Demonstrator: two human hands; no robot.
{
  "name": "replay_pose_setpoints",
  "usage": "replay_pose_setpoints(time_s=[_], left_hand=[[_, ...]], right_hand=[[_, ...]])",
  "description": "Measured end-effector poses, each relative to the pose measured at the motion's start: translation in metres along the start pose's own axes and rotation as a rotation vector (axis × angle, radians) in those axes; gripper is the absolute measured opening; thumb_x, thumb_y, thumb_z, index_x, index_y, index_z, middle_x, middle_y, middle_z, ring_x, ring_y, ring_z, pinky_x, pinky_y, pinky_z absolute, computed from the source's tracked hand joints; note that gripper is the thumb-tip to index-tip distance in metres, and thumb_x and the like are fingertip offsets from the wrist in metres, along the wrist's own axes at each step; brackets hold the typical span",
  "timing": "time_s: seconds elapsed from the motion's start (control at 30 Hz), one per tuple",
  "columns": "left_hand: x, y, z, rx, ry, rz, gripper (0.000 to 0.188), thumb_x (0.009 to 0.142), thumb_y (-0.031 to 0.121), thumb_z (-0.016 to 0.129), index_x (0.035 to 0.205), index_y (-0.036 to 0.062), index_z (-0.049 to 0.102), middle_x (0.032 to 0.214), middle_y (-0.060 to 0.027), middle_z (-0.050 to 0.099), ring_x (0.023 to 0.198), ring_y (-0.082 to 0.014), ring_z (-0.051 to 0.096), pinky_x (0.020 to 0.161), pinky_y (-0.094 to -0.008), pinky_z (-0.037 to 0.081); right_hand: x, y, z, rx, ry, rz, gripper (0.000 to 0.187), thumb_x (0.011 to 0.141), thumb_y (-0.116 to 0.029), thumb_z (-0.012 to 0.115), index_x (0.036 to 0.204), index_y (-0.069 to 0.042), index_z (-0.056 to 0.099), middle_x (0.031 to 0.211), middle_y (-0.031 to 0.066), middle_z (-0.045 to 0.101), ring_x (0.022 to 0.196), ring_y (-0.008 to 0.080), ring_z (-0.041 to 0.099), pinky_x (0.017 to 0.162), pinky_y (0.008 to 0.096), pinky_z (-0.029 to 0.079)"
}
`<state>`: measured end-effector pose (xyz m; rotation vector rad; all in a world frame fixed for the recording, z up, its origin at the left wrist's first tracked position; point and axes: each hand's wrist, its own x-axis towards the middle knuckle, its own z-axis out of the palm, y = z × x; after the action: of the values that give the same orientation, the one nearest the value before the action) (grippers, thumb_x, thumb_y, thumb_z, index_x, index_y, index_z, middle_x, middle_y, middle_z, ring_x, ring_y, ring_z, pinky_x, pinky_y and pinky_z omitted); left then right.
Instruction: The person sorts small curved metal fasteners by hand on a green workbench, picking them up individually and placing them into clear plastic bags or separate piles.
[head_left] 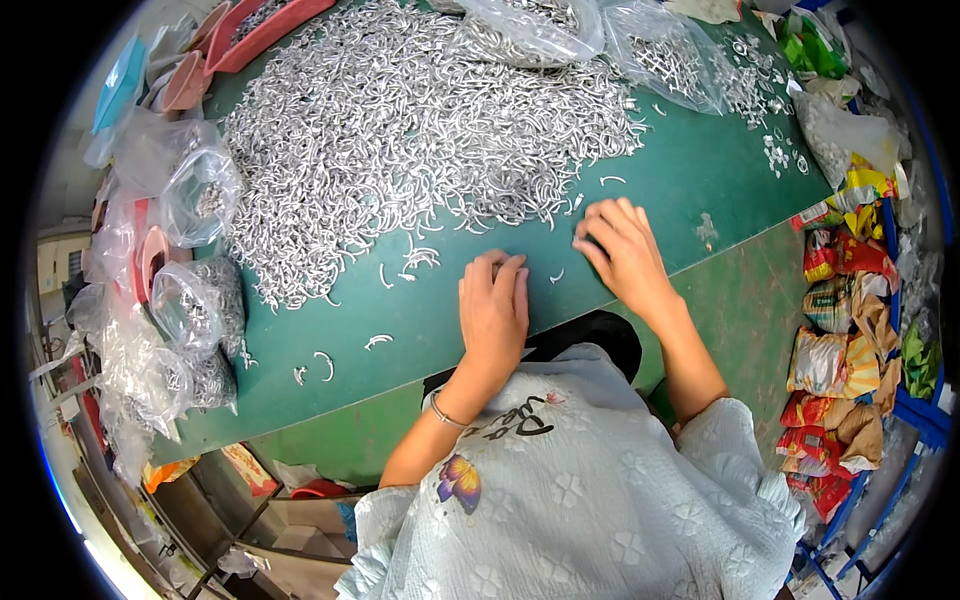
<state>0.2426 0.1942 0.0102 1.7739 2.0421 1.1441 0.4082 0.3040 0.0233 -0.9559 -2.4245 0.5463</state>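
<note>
A large heap of small curved silvery metal pieces covers much of the green table. My left hand rests at the table's near side, below the heap. Its fingers are curled in and close together, and whatever they may hold is hidden. My right hand is further right and a little farther away, with fingers bent and the thumb apart from them; nothing shows in it. A small metal piece lies near its fingertips. Between the hands is a single curved piece.
Clear plastic bags of metal parts line the table's left edge, near a red tray. Another bag and small loose parts lie at the far right. Colourful packets stand on a rack to the right.
</note>
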Motion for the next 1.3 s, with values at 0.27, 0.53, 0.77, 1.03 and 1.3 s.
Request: replay_pose_setpoints(time_s=[0.27, 0.53, 0.77, 1.03, 1.3], left_hand=[[-0.011, 0.011, 0.008, 0.071, -0.127, 0.133, 0.028, 0.080, 0.007, 0.070, 0.107, 0.0065, 0.062, 0.102, -0.0090, 0.056, 0.093, -0.0266, 0.052, 0.074, -0.0364, 0.035], [-0.017, 0.013, -0.007, 0.014, -0.202, 0.024, 0.024, 0.084, -0.002, 0.060, 0.108, 0.0042, 0.060, 0.107, -0.0115, 0.057, 0.093, -0.0296, 0.053, 0.077, -0.0387, 0.039], [-0.015, -0.001, -0.020, 0.075, -0.108, -0.023, 0.027, 0.083, 0.000, 0.063, 0.110, 0.0010, 0.060, 0.108, -0.0106, 0.054, 0.094, -0.0282, 0.052, 0.079, -0.0393, 0.038], [-0.009, -0.001, -0.016, 0.040, -0.153, 0.000, 0.028, 0.082, 0.000, 0.067, 0.109, 0.0038, 0.062, 0.104, -0.0116, 0.055, 0.091, -0.0277, 0.053, 0.079, -0.0370, 0.040], [-0.004, -0.004, -0.010, 0.004, -0.157, 0.094, 0.016, 0.083, 0.001, 0.064, 0.100, 0.0009, 0.064, 0.096, -0.0102, 0.056, 0.086, -0.0269, 0.054, 0.072, -0.0363, 0.039]], right_hand=[[-0.009, -0.012, -0.008, 0.266, -0.097, 0.038, 0.022, 0.077, -0.010, 0.071, 0.096, -0.004, 0.060, 0.099, 0.0074, 0.054, 0.096, 0.0295, 0.052, 0.082, 0.0387, 0.041], [-0.013, -0.025, 0.013, 0.249, -0.235, -0.123, 0.027, 0.078, -0.006, 0.069, 0.103, -0.004, 0.059, 0.101, 0.0105, 0.053, 0.096, 0.0308, 0.054, 0.082, 0.0400, 0.045], [-0.028, 0.029, -0.016, 0.191, -0.015, 0.062, 0.007, 0.083, 0.001, 0.060, 0.090, 0.000, 0.059, 0.096, 0.0138, 0.055, 0.092, 0.0315, 0.057, 0.081, 0.0377, 0.048], [-0.004, 0.086, -0.058, -0.244, 0.302, 0.262, 0.026, 0.083, -0.016, 0.071, 0.101, -0.002, 0.061, 0.104, 0.0154, 0.055, 0.088, 0.0340, 0.059, 0.075, 0.0400, 0.049], [0.051, 0.009, 0.021, -0.180, 0.093, -0.019, 0.059, 0.077, -0.036, 0.075, 0.126, -0.010, 0.056, 0.142, 0.0188, 0.039, 0.134, 0.0412, 0.030, 0.108, 0.0545, 0.026]])
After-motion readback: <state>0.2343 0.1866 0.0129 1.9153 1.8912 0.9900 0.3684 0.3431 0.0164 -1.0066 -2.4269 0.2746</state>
